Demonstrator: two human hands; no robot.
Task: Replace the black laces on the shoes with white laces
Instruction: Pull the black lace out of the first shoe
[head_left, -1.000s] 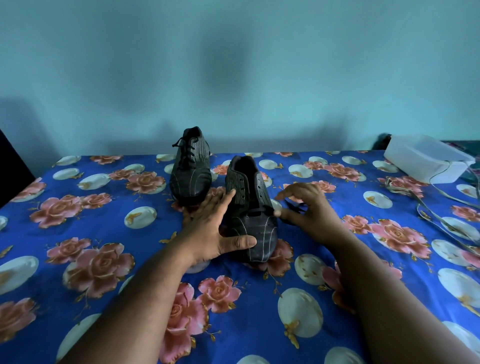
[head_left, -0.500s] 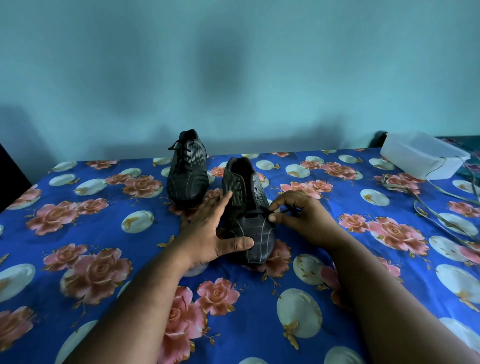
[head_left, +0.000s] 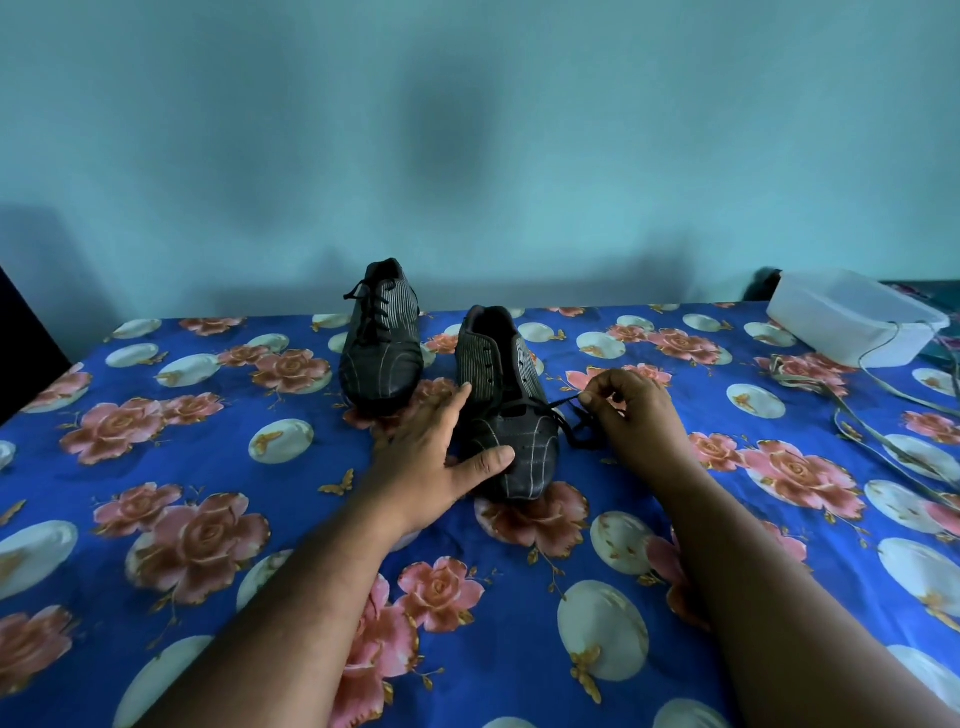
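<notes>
Two black striped shoes stand on a blue floral cloth (head_left: 182, 431). The far shoe (head_left: 382, 338) still carries its black lace. The near shoe (head_left: 511, 415) has most eyelets bare, and a black lace (head_left: 558, 405) runs from its lowest eyelets out to the right. My left hand (head_left: 436, 452) lies flat against the near shoe's left side, its thumb pressing on the toe. My right hand (head_left: 634, 410) pinches the black lace beside the shoe's right side, and loose loops of lace lie under it. White laces (head_left: 852, 410) lie on the cloth at the right.
A white plastic box (head_left: 852, 317) sits at the far right, with a thin cord trailing from it. A teal wall rises behind the cloth. A dark object edges in at the far left.
My right hand has pulled the black lace out to the right, away from the near shoe. My left hand has kept its place on the shoe.
</notes>
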